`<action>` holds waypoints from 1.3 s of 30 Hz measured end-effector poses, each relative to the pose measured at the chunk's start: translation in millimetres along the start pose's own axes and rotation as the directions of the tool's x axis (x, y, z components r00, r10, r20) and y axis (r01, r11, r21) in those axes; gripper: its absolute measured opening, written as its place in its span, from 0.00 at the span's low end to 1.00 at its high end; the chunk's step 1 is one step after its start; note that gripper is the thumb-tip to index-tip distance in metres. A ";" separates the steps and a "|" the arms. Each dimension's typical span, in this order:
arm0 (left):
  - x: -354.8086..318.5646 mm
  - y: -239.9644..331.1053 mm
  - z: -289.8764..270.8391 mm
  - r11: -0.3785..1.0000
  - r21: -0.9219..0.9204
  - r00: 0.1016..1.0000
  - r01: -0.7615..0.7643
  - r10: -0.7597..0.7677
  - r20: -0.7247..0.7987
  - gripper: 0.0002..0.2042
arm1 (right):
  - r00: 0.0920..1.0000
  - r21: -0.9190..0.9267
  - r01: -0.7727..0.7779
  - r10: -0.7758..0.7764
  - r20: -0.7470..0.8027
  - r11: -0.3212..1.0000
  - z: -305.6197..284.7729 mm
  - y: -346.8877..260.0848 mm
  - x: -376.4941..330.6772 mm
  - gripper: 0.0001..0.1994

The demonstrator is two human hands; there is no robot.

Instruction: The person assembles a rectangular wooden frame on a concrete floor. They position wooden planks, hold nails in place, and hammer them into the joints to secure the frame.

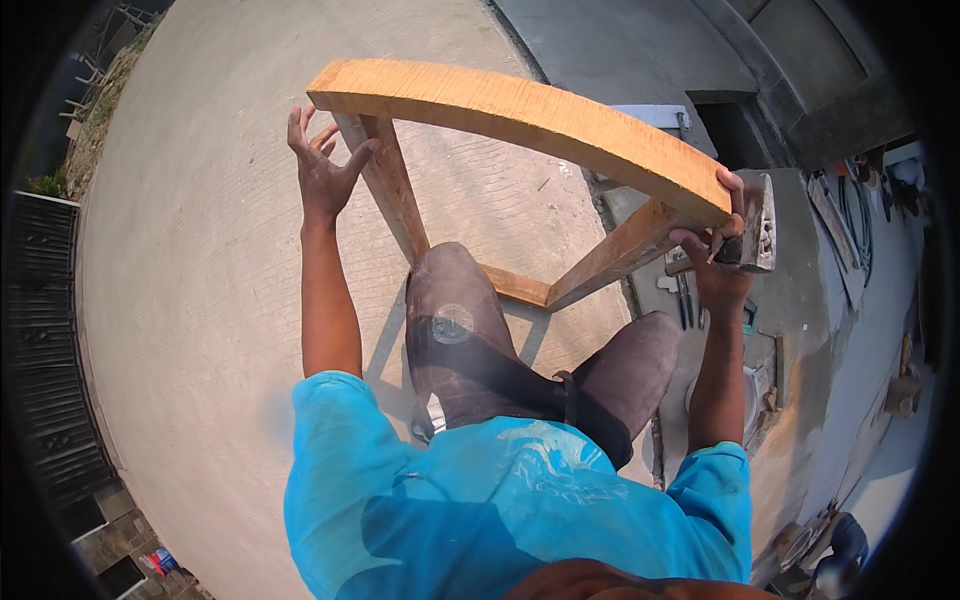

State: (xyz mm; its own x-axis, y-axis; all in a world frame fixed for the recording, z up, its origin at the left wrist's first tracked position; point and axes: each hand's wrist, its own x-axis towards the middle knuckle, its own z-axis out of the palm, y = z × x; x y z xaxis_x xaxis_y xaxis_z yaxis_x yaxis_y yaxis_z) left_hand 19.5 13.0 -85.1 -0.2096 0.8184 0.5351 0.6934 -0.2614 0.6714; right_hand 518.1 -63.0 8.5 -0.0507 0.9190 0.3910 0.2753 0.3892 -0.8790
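The wooden frame [520, 115] stands upright on the concrete floor [200, 300], directly in front of the person's knees, with its broad top plank spanning both legs and a lower crosspiece joining them. The left hand [322, 170] is open, fingers spread, just beside the left leg of the frame near the top plank; contact cannot be confirmed. The right hand [722, 250] is closed around a hammer [757, 225], held against the right end of the top plank.

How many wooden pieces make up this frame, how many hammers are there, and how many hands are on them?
Top plank: 1
Wooden legs: 2
Lower crosspiece: 1
Hammer: 1
Hands: 2, the left hand at the left leg, the right hand gripping the hammer
Total: 7
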 end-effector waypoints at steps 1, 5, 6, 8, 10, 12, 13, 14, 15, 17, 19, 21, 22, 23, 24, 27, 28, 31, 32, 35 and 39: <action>2.6 5.3 6.3 0.999 -0.042 1.000 -0.024 0.023 -0.012 0.61 | 0.999 -0.060 0.045 -0.043 0.028 0.997 -4.0 3.5 3.4 0.37; 20.3 23.5 34.2 0.978 0.035 0.978 -0.204 0.206 -0.046 0.56 | 0.980 -0.139 0.198 -0.196 0.028 0.970 -13.7 19.6 19.6 0.17; 27.1 24.5 37.0 0.968 0.106 0.972 -0.229 0.234 -0.036 0.55 | 0.977 -0.174 0.211 -0.209 0.033 0.962 -16.1 24.2 20.5 0.18; 36.0 24.6 47.5 0.958 0.161 0.968 -0.239 0.247 -0.033 0.53 | 0.977 -0.211 0.214 -0.212 0.030 0.954 -16.6 23.8 27.0 0.21; 43.5 21.0 60.8 0.964 0.149 0.972 -0.220 0.229 -0.046 0.50 | 0.976 -0.215 0.216 -0.220 0.007 0.952 -14.9 29.2 36.0 0.22; 51.6 26.3 75.8 0.997 0.030 0.997 -0.074 0.074 0.006 0.40 | 0.977 -0.258 0.208 -0.215 0.003 0.944 -22.0 37.1 46.2 0.22; 62.8 31.0 78.9 0.998 0.041 0.999 -0.037 0.035 0.034 0.37 | 0.981 -0.260 0.187 -0.195 -0.003 0.947 -21.9 43.5 53.7 0.22; 74.6 36.7 82.8 0.999 0.054 0.998 0.001 -0.005 0.062 0.33 | 0.985 -0.262 0.166 -0.174 -0.008 0.951 -22.6 48.6 58.4 0.22; 89.0 42.7 90.3 0.997 0.063 0.995 0.039 -0.045 0.089 0.31 | 0.984 -0.239 0.174 -0.179 -0.001 0.955 -24.8 53.9 62.0 0.23; 126.8 47.8 110.1 0.997 0.072 0.983 0.016 -0.029 0.180 0.25 | 0.992 -0.238 0.097 -0.112 -0.050 0.966 -28.1 59.2 58.4 0.24; 162.3 71.8 101.9 0.967 0.232 0.961 -0.109 0.043 0.272 0.21 | 0.994 -0.135 -0.017 0.002 -0.114 0.991 -23.2 69.6 52.8 0.19; 188.6 89.9 137.6 0.890 0.354 0.907 -0.288 0.135 0.399 0.20 | 0.951 -0.031 -0.240 0.228 -0.210 0.970 -28.2 76.2 46.8 0.17; 197.8 94.7 146.4 0.838 0.419 0.875 -0.350 0.133 0.466 0.21 | 0.912 0.074 -0.329 0.337 -0.236 0.941 -22.6 86.3 49.7 0.21; 209.3 94.7 158.6 0.795 0.463 0.846 -0.393 0.115 0.521 0.21 | 0.932 0.105 -0.300 0.315 -0.179 0.948 -19.9 108.9 49.1 0.35; 213.2 83.0 184.0 0.777 0.481 0.815 -0.407 0.072 0.574 0.22 | 0.896 0.186 -0.356 0.391 -0.211 0.916 -12.7 133.3 42.5 0.34; 215.1 31.4 268.9 0.743 0.508 0.707 -0.435 -0.068 0.704 0.24 | 0.790 0.365 -0.462 0.562 -0.246 0.808 20.9 210.1 15.6 0.33; 211.9 13.1 293.1 0.749 0.504 0.674 -0.431 -0.105 0.731 0.24 | 0.765 0.398 -0.476 0.592 -0.253 0.784 29.4 240.7 2.8 0.32; 196.8 -36.9 340.6 0.744 0.523 0.587 -0.415 -0.221 0.779 0.26 | 0.643 0.563 -0.561 0.748 -0.166 0.607 75.2 290.7 -21.1 0.31; 186.5 -48.5 348.3 0.749 0.527 0.558 -0.402 -0.256 0.789 0.27 | 0.597 0.600 -0.589 0.792 -0.130 0.542 92.5 301.4 -26.8 0.31; 145.4 -75.0 384.9 0.801 0.508 0.474 -0.317 -0.330 0.816 0.30 | 0.502 0.605 -0.669 0.863 -0.060 0.432 115.5 343.0 -58.7 0.34; 120.5 -41.7 417.5 0.772 0.636 0.393 0.006 -0.587 0.708 0.30 | 0.418 0.522 -0.764 0.907 -0.047 0.379 117.2 367.3 -67.9 0.37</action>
State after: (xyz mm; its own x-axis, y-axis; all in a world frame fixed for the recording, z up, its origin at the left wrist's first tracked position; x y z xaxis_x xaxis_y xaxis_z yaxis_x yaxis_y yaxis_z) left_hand 253.1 336.2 -262.6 -0.0008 0.8371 -0.5470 0.9722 0.1287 0.1955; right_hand 510.1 25.0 -372.8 0.2736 0.7346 -0.6209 -0.3584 -0.5212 -0.7746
